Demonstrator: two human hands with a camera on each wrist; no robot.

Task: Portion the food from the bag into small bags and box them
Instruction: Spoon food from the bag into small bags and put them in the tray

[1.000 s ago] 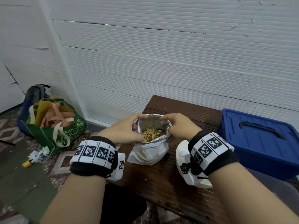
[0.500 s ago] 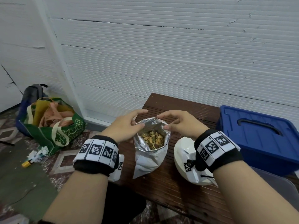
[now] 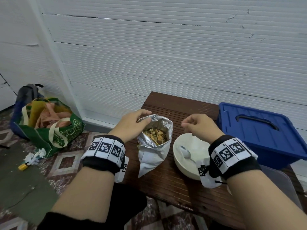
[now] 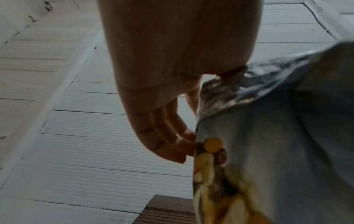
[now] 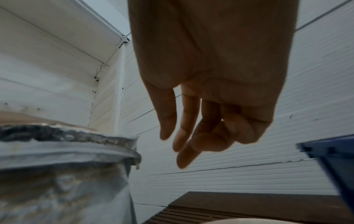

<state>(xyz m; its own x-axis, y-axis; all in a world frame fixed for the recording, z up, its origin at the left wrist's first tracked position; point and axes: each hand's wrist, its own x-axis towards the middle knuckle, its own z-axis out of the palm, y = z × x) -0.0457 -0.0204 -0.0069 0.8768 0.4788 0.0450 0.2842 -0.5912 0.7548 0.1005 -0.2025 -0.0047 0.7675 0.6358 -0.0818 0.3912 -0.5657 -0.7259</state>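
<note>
An open foil bag [image 3: 154, 146] of mixed snack pieces [image 3: 156, 136] stands on the brown table [image 3: 179, 186]. My left hand [image 3: 132, 123] pinches the bag's left rim [image 4: 220, 89] between thumb and fingers. Off to the bag's right my right hand [image 3: 197, 125] hovers above a white bowl [image 3: 186, 163], its fingers [image 5: 184, 136] loosely curled and holding nothing. A metal spoon [image 3: 186, 153] lies inside the bowl. A blue lidded box [image 3: 259, 130] sits on the table's right side.
A white panelled wall [image 3: 166, 55] rises right behind the table. On the tiled floor at left stand a green tote bag [image 3: 49, 128] and a grey backpack [image 3: 26, 93]. Crumpled paper [image 3: 34, 155] and a small yellow object [image 3: 23, 166] lie near them.
My right hand has let go of the bag's right rim and moved right, over the bowl. The left hand keeps its hold on the left rim; the bag's mouth now stands open.
</note>
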